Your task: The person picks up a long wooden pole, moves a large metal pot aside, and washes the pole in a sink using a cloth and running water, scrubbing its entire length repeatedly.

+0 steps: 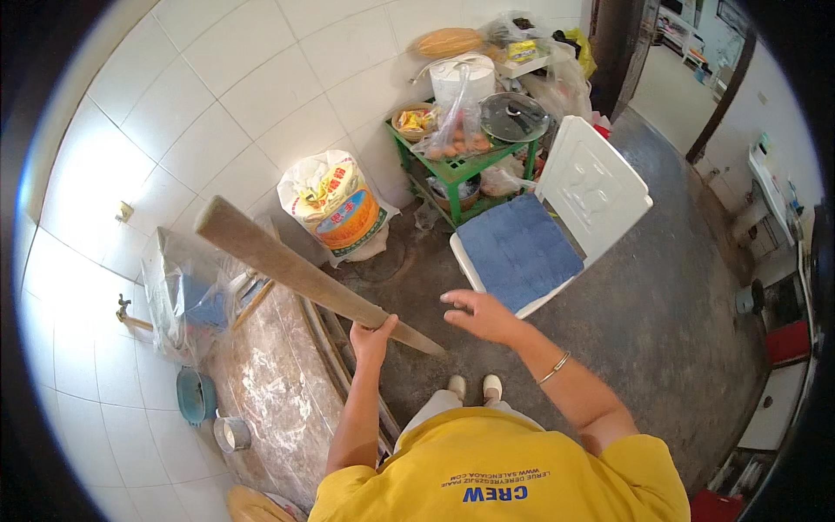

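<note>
A long, thick wooden pole (287, 271) slants from the upper left down to the dark floor by my feet. My left hand (372, 337) is closed around it, at its lower half. My right hand (477, 315) holds nothing; its fingers are apart and partly curled, in the air to the right of the pole. Just beyond that hand stands a white plastic chair (600, 187) with a blue cushion (520, 250) on its seat. To the left of the pole is a wooden work table (287, 383) dusted with white powder.
A printed white sack (341, 209) stands by the tiled wall. Beside it, a green rack (452, 170) bears a bag of eggs (457, 143), a glass lid (513, 117) and a basket (416, 122). At left are a teal basin (196, 396), a metal pot (232, 433) and a tap (126, 311).
</note>
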### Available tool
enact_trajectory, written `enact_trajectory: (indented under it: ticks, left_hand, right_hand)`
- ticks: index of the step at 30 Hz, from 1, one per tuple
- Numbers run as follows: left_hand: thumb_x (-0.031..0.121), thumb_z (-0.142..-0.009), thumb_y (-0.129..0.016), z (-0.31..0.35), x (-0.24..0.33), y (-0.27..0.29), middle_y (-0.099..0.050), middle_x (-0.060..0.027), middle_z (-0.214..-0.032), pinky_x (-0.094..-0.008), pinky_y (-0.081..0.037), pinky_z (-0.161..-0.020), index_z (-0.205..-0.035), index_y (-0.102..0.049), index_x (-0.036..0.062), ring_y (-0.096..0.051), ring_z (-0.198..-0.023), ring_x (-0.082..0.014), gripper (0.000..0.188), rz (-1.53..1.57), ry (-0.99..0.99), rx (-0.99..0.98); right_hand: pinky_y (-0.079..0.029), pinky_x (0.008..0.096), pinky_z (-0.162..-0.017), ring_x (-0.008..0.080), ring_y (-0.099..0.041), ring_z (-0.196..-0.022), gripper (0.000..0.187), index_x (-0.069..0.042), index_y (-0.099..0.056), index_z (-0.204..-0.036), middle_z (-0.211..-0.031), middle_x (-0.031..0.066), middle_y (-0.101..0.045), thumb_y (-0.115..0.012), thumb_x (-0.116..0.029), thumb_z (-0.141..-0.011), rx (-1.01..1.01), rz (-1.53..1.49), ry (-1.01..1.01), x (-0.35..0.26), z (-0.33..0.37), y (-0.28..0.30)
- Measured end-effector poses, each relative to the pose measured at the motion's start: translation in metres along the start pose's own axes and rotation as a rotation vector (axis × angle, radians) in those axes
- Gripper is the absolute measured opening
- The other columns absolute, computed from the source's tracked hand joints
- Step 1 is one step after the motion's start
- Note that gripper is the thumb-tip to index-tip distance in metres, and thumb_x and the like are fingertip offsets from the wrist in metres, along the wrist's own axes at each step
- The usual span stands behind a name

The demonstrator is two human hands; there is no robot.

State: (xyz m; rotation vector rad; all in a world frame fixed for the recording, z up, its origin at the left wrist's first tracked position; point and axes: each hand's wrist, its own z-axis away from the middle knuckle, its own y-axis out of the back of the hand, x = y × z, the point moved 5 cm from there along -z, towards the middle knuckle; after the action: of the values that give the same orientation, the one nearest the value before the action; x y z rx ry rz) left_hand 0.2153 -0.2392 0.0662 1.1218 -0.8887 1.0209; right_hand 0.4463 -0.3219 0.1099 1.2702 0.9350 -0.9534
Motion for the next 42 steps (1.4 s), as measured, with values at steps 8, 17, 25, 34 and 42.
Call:
enact_trajectory:
  ticks: [8,17,25,34,42]
  left_hand:
    - [0.004,-0.075,-0.071,0.056,0.017,-0.009,-0.059,-0.0116,-0.107,-0.0368,-0.047,-0.087,-0.105,-0.058,0.0009,-0.057,-0.099,-0.0227,0.033,0.295,-0.043,-0.199]
    - [0.008,-0.081,-0.066,0.117,0.032,-0.066,-0.061,-0.0127,-0.106,-0.0302,-0.051,-0.065,-0.109,-0.054,0.0029,-0.060,-0.091,-0.0183,0.031,0.665,0.122,-0.360]
    - [0.029,-0.083,-0.066,0.206,0.043,-0.177,-0.056,-0.0109,-0.113,-0.0462,-0.043,-0.086,-0.110,-0.051,0.0095,-0.053,-0.107,-0.0249,0.037,0.783,0.375,-0.563]
    - [0.040,-0.084,-0.061,0.383,0.072,-0.372,-0.053,-0.0088,-0.116,-0.0484,-0.038,-0.095,-0.108,-0.053,0.0097,-0.049,-0.108,-0.0276,0.039,0.788,0.389,-0.763]
    - [0.038,-0.079,-0.064,0.450,0.034,-0.512,-0.065,-0.0070,-0.100,-0.0485,-0.049,-0.079,-0.097,-0.061,0.0122,-0.058,-0.098,-0.0272,0.032,0.754,0.628,-0.936]
  right_hand:
    - [-0.033,0.0413,-0.103,0.0339,-0.038,-0.125,0.067,-0.004,-0.039,-0.132,-0.136,0.0186,-0.038,-0.067,-0.032,-0.079,-0.023,0.261,-0.261,0.085,0.107,-0.066]
    - [-0.025,0.0437,-0.107,0.0347,-0.028,-0.131,0.070,-0.012,-0.041,-0.133,-0.140,0.0161,-0.033,-0.073,-0.030,-0.073,0.363,0.542,-0.401,0.119,0.272,0.011]
    - [-0.013,0.0472,-0.110,0.0277,-0.032,-0.129,0.059,-0.013,-0.050,-0.124,-0.135,0.0100,-0.040,-0.072,-0.033,-0.073,0.625,0.633,-0.501,0.102,0.435,0.097]
    - [-0.017,0.0534,-0.106,0.0253,-0.049,-0.112,0.048,-0.013,-0.056,-0.113,-0.109,0.0072,-0.057,-0.071,-0.032,-0.071,0.816,0.799,-0.575,0.124,0.656,0.234]
    - [-0.016,0.0608,-0.104,0.0244,-0.050,-0.111,0.044,-0.015,-0.053,-0.110,-0.100,0.0060,-0.057,-0.067,-0.034,-0.073,0.823,0.841,-0.600,0.188,0.784,0.324]
